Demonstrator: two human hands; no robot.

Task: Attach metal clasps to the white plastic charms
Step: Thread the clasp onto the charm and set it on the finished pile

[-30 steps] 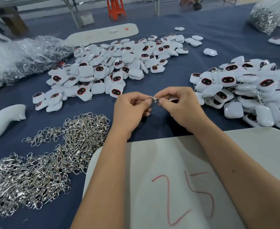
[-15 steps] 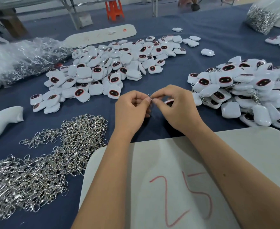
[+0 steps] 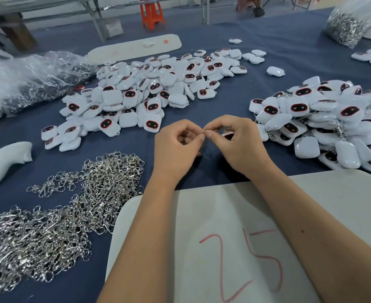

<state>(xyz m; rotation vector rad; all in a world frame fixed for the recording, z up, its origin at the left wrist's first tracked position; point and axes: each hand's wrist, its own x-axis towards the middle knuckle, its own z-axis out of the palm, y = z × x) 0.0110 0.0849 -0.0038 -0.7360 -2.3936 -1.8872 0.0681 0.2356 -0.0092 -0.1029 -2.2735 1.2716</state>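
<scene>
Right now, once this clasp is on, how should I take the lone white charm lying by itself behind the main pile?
Take the lone charm across its two long rounded sides, coming down from above. It lies flat on the blue cloth with bare cloth all round, so thumb and finger probably fit either side. Its smooth domed top may slip, so pinch low at the edges. Both hands, left and right, are busy on the clasp.

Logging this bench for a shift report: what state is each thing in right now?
Left hand: pinching the clasp.
Right hand: pinching the clasp, charm tucked under its fingers.
Clasp: held between both hands, mostly hidden.
Charm: in the right hand, mostly hidden.
Far pile: loose charms.
Right pile: charms, clasps showing on several.
Clasp heap: loose, tangled.
</scene>
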